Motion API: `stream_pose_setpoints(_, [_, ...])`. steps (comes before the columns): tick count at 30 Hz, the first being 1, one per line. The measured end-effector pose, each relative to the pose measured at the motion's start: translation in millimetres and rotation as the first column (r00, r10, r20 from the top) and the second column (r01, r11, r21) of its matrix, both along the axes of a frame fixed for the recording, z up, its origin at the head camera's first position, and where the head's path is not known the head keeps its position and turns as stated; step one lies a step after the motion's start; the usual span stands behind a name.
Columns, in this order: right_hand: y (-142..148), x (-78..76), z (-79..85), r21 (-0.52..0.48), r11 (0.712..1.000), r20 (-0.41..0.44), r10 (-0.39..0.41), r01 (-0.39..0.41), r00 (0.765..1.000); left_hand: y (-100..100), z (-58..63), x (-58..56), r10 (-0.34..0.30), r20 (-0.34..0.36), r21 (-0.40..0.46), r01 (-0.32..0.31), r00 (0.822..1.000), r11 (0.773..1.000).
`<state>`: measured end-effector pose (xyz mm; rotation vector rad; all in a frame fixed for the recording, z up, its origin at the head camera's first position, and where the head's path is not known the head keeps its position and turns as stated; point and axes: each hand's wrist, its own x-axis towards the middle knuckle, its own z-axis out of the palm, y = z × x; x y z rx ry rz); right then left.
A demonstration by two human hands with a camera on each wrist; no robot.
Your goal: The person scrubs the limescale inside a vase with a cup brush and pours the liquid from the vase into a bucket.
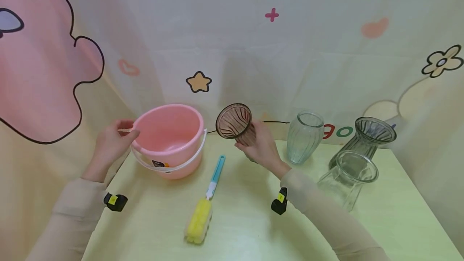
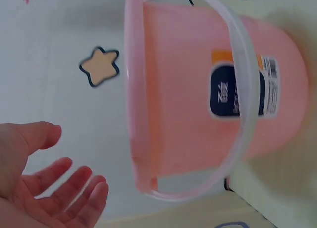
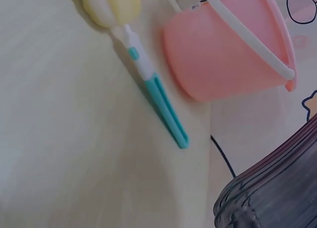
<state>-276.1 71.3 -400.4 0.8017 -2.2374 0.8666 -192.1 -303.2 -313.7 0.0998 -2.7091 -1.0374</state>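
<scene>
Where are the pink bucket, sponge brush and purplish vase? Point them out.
Pink plastic bucket (image 2: 190, 89): left wrist view, on the outer wall.
Yellow-headed sponge brush (image 1: 210, 190): head view, on the white neck.
Purplish ribbed glass vase (image 1: 235, 121): head view, inside the flared mouth.

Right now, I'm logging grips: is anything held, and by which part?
The right hand grips the brownish glass vase below its flared rim; the left hand holds nothing.
</scene>
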Motion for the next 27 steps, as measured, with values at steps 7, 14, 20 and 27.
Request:
stream_pose_setpoints(7, [-2, -17.3, 16.8, 0.119, 0.991, -0.163, -0.05, 0.069, 0.985, -15, -14.9, -17.2, 0.116, 0.165, 0.063, -0.128, 0.979, 0.99])
stream_pose_setpoints(14, [-12, -30.8, 38.6, 0.288, 0.952, -0.208, -0.042, 0.102, 0.977, -28, -28.7, -28.0, 0.084, 0.242, 0.242, -0.144, 0.967, 0.96])
stream_pose_setpoints(20, [-29, -41.2, 58.7, 0.395, 0.907, -0.331, -0.009, 0.147, 0.944, -32, -34.7, -34.9, 0.064, 0.34, 0.378, -0.199, 0.938, 0.904])
stream_pose_setpoints(27, [-52, -45.3, 76.1, 0.48, 0.849, -0.445, 0.021, 0.219, 0.895, -33, -38.7, -34.9, 0.068, 0.357, 0.469, -0.242, 0.931, 0.85])
